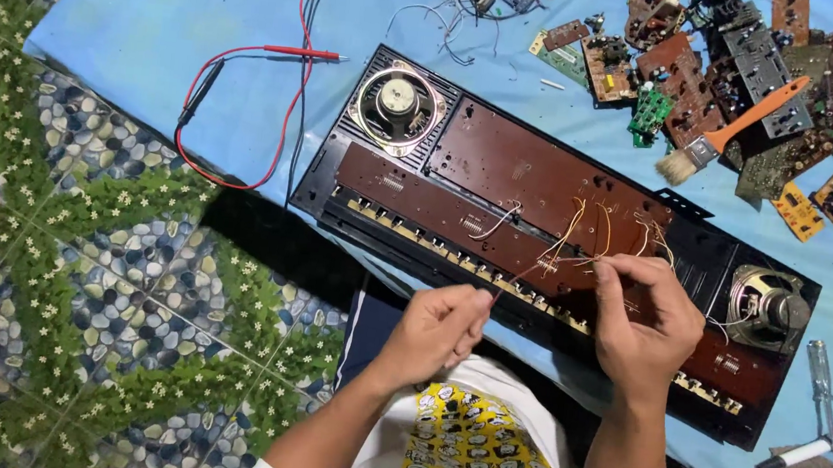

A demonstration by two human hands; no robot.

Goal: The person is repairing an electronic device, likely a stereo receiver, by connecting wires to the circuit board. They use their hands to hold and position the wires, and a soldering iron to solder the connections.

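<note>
Between hands (438,331) (645,324): thin wire (534,271), over brown circuit board (501,186).

A single head-worn camera looks steeply down from above the person's chest, close over both hands. The left hand (439,326) and right hand (645,324) sit low in the centre. Beyond them the view reaches the far edge of the blue cloth (155,10); left of the left hand lies patterned floor (52,262).
</note>
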